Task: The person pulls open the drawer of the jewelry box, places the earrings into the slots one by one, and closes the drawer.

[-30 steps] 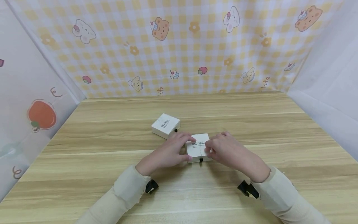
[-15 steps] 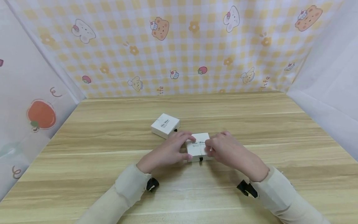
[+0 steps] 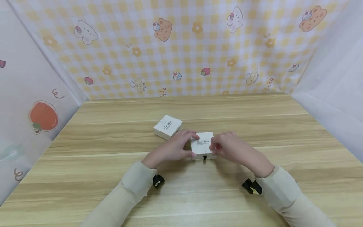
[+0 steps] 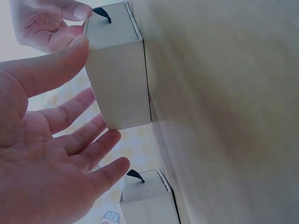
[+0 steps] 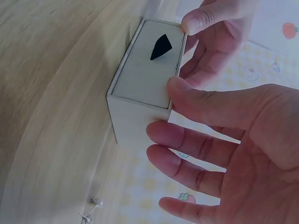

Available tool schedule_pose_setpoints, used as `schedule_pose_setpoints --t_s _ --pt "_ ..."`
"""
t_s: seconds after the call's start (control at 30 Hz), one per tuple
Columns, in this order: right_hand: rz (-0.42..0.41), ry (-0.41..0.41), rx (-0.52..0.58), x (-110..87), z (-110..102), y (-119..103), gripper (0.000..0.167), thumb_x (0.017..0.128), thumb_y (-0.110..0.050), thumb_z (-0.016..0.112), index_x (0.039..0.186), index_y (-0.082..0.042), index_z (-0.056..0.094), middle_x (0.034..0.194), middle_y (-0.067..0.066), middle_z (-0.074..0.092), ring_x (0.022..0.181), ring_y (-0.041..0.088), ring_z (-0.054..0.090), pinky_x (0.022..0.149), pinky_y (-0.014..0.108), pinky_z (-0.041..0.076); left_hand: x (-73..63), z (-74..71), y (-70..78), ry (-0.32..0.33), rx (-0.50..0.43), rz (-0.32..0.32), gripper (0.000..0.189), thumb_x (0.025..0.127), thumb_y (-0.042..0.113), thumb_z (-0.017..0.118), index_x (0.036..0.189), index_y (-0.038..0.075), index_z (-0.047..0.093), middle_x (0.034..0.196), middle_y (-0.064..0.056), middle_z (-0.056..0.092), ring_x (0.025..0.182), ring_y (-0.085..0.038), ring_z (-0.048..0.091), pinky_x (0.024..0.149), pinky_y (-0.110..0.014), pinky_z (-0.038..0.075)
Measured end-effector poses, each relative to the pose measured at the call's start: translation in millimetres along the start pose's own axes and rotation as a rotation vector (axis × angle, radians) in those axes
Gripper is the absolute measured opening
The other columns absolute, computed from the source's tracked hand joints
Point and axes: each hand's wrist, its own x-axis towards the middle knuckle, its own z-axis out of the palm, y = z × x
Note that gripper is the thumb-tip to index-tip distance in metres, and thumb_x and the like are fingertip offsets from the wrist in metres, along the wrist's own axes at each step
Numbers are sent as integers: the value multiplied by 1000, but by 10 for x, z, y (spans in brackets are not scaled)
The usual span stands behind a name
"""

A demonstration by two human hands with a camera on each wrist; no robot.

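A white drawer-style gift box (image 3: pixel 202 143) with "Best Wishes" on its lid lies on the table, its black ribbon tab (image 3: pixel 204 157) facing me. My left hand (image 3: pixel 178 147) holds its left side, thumb by the near corner and fingers by the far one. On the right side, my right hand (image 3: pixel 233 148) grips the edge with thumb and bent forefinger. In the right wrist view the thumb lies at the box's (image 5: pixel 145 65) top edge and two fingertips touch its side. A second white box (image 3: pixel 168 126) of the same kind sits turned at an angle, just beyond my left hand.
The wood-grain table (image 3: pixel 181 195) stretches out around both boxes. Behind it hangs a yellow checked cloth (image 3: pixel 181 56) with cartoon prints, and white cloth (image 3: pixel 34 82) closes off the left side. Black straps (image 3: pixel 252 186) show at both wrists.
The box between my hands has slid a little away from me and slightly right, both hands travelling with it. The second box stays where it was.
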Motion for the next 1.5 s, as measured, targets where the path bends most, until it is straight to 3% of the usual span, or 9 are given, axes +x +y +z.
schedule_pose_setpoints --t_s 0.43,0.87,1.5 --pt "47 28 94 46 22 111 4 77 -8 73 79 -10 70 74 -2 66 63 7 53 59 24 45 132 1 -19 5 -3 -33 57 82 23 70 134 14 47 148 -5 33 138 -26 27 111 -45 24" --pt "74 47 116 100 -2 198 5 77 -7 72 80 -10 69 75 0 68 63 8 56 57 24 44 271 -37 -42 -13 -26 -71 57 83 22 69 135 17 46 150 -2 31 139 -24 25 111 -45 23" --pt "180 -149 193 248 -176 289 4 80 -10 71 84 -10 70 87 3 69 76 15 59 67 31 48 447 -98 -2 -48 22 -68 56 84 21 69 135 14 48 149 -7 33 139 -25 25 112 -41 22"
